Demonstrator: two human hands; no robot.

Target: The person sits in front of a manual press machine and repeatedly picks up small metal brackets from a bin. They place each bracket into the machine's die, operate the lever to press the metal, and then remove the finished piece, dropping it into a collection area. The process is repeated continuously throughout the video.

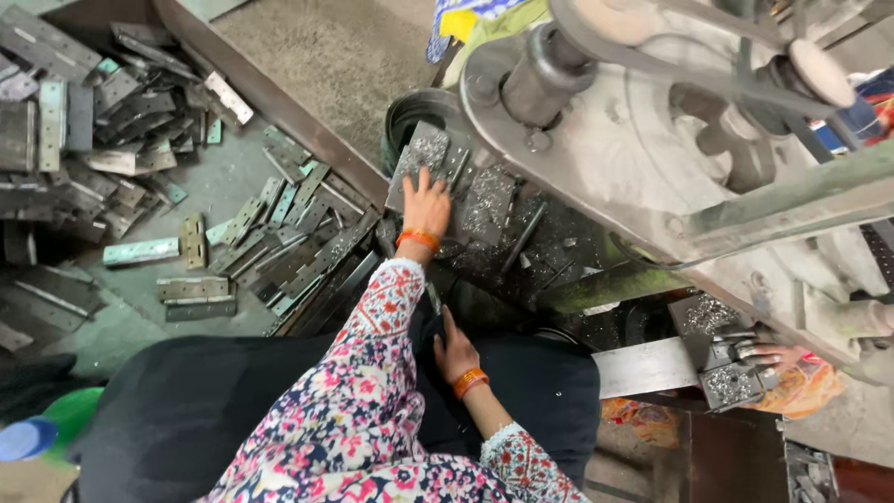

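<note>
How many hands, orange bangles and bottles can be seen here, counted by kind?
Person's own hands: 2 (left hand flat on the grey metal plates, right hand over the dark lap)
Co-worker's hand: 1
Orange bangles: 2 (left wrist bangle, right wrist bangle)
Green bottle with blue cap: 1
Total: 6

Dull grey metal plates [430,158] speckled with bright shavings lie under the left hand [426,207]; beside them, matt steel hinges [191,240]; above, a worn painted metal machine [652,158].
</note>
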